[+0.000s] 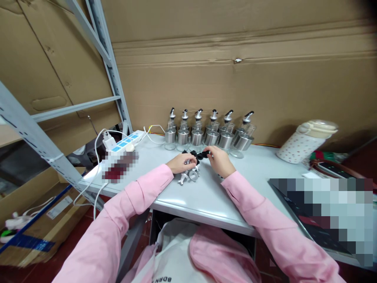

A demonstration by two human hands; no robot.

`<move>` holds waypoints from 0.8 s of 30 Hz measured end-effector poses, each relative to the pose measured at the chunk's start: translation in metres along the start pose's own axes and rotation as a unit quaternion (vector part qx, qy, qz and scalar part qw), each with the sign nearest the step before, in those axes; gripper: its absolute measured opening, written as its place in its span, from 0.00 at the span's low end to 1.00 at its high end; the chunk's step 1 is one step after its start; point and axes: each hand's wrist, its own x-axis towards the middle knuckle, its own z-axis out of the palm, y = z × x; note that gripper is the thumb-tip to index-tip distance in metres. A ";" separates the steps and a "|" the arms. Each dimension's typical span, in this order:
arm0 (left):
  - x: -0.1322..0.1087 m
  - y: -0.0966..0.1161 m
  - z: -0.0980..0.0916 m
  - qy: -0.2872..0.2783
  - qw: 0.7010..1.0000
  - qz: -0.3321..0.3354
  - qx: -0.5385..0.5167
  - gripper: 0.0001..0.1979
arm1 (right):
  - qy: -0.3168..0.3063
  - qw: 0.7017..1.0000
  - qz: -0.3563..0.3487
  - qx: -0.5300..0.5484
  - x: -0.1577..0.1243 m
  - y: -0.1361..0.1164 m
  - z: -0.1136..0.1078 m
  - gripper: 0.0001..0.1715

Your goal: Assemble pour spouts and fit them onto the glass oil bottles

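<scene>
Small black parts (194, 153) and silver spout pieces (193, 174) lie in a cluster on the grey table (188, 198). Over the left side of that cluster is my left hand (182, 162), its fingers curled down on silver pieces; its exact grip is partly hidden. My right hand (220, 160) pinches a black part (205, 154) at the cluster's right side. Just behind, glass bottles with steel bands (196, 137) stand in two rows. The back row carries silver spouts with black tips (214, 114); the front bottles have open necks.
A white power strip (128, 140) with cables lies at the back left beside a metal shelf post (113, 74). A dotted white flask (304, 143) stands at the right, near a blurred dark flat item (318, 228). Cardboard (235, 82) rises behind the table.
</scene>
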 end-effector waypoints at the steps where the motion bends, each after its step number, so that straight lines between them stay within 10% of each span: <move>1: 0.000 0.001 0.000 -0.010 1.000 -0.006 0.008 0.08 | -0.025 1.000 0.007 -0.012 0.000 0.002 0.002 0.15; 24: -0.008 0.025 -0.004 -0.091 0.990 0.029 0.104 0.24 | -0.196 0.976 0.094 -0.011 -0.007 -0.022 -0.020 0.15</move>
